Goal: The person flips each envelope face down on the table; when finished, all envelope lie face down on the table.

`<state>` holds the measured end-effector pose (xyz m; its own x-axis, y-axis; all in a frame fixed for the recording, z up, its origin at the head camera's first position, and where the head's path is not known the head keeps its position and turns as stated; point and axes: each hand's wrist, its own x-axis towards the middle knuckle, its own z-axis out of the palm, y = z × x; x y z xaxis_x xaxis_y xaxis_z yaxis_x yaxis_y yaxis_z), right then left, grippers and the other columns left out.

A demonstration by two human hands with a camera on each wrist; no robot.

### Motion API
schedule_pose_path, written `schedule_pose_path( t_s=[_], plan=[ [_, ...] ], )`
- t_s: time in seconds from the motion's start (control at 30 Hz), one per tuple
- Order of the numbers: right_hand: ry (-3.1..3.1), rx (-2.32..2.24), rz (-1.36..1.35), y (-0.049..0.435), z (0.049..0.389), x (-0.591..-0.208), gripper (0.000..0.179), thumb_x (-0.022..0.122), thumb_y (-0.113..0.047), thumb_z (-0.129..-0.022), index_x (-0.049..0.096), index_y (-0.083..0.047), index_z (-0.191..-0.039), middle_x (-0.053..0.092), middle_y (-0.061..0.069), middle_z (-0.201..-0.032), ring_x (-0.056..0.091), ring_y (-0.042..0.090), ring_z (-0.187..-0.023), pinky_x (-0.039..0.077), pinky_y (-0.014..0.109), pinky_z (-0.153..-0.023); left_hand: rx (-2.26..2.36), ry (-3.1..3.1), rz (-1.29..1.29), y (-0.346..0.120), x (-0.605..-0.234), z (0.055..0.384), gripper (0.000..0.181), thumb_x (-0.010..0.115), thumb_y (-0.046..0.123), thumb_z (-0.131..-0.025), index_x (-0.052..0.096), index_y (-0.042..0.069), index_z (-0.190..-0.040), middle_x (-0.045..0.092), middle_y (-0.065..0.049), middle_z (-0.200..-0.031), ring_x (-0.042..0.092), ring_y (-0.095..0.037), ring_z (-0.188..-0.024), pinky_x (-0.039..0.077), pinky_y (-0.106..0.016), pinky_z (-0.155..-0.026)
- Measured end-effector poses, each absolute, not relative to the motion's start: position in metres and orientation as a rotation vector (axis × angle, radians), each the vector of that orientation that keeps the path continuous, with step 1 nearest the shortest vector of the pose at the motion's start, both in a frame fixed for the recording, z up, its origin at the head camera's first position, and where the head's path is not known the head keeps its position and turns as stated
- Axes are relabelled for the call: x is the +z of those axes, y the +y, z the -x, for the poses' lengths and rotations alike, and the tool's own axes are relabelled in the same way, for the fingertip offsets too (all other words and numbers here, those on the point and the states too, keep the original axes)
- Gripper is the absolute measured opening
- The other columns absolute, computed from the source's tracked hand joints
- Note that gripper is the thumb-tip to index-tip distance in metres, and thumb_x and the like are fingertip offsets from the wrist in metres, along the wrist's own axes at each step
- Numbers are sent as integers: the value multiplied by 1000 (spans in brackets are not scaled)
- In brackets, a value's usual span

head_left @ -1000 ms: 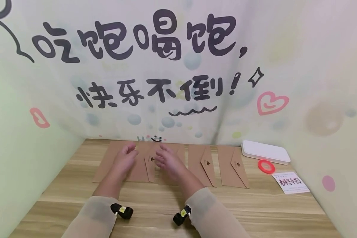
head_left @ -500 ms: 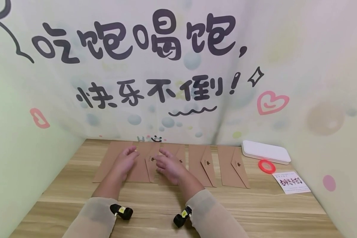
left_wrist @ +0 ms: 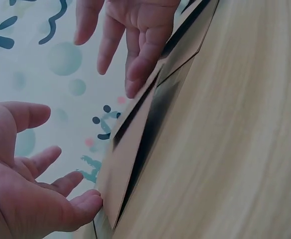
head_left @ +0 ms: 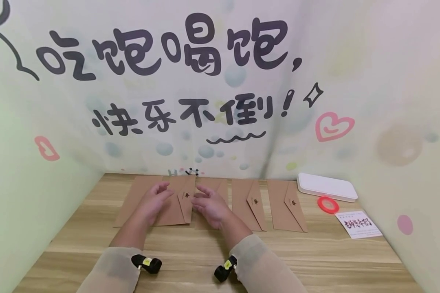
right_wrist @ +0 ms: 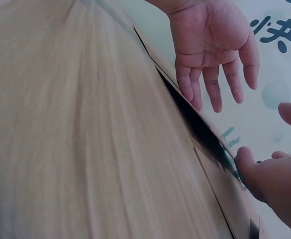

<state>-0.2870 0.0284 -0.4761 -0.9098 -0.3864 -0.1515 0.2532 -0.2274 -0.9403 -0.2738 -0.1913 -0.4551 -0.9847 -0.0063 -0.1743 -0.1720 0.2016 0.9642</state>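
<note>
Five flat, rectangular brown paper envelopes lie in a row, the second from left tilted up.
The second brown paper envelope (head_left: 173, 209) lies between the left hand (head_left: 154, 203) and the right hand (head_left: 213, 206), its near edge clear of the surface over a dark gap; its pointed flap, on the right side, bears a small dark crown-like print. The leftmost (head_left: 135, 191) is partly covered by the left hand, the third (head_left: 219, 186) by the right; the fourth (head_left: 241, 203) and fifth (head_left: 280, 203) lie flat, apart, flaps likewise rightward.
</note>
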Motion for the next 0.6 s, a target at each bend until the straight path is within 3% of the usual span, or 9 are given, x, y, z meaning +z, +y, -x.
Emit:
schedule_pose_path(
  t_s=[0.3,0.6],
  plan=[
    [1650,-2229,196,27,287,-476,63,62,3,-102,38,6,-161,51,26,-161,54,35,-150,42,44,-127,1853,2303,115,-192,-456,270,67,62,28,-108,34,7,-166,23,-20,-177,23,-43,-164,21,-60,-134],
    [1738,-2100,352,20,278,-472,62,66,-2,-101,47,-6,-160,46,13,-167,61,26,-138,54,27,-106,1824,2254,15,-182,-456,268,64,61,29,-109,38,10,-165,28,-19,-176,32,-42,-160,27,-63,-131]
  ],
)
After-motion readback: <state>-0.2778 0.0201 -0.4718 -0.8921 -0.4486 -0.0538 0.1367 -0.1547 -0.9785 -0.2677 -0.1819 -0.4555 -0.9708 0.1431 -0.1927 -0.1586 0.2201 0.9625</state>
